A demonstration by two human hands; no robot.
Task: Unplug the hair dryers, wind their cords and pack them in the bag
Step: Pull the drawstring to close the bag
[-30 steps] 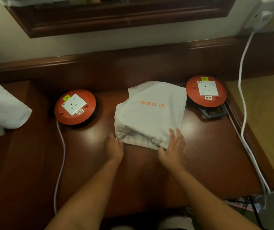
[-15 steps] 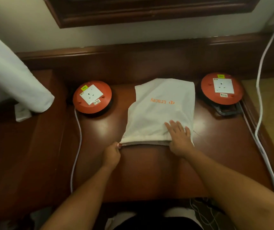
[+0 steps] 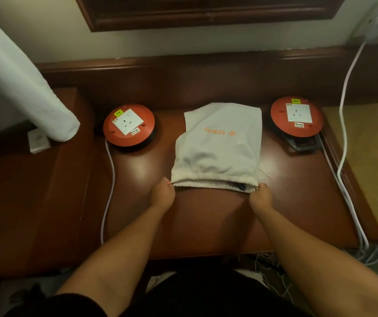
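While the bag (image 3: 220, 145) is lying flat on the wooden desk (image 3: 286, 202) between the two orange socket reels, the person is working at its mouth, which is facing them. From the head camera, the only view there is, the left hand (image 3: 162, 194) is pinching the left corner of the gathered hem, fingers curled tight on the cloth or its drawstring, and the right hand (image 3: 260, 195) is gripping the right corner in the same way. A dark sliver is showing just inside the opening near the right hand; I take it for part of a dryer or its cord, though it is too small to be sure. No hair dryer is showing anywhere else on the desk, and both sockets, on the left reel (image 3: 129, 125) and the right reel (image 3: 297, 118), are standing empty, so unplugging and winding look done and the dryers are presumably inside the bulging cloth.

To my eye the person is closing the bag, the last step of packing. The next move is calling for an even outward pull on both corners so the hem is cinching shut, with the bag staying put on the slick wood and nothing dark poking out of the mouth as it is tightening.
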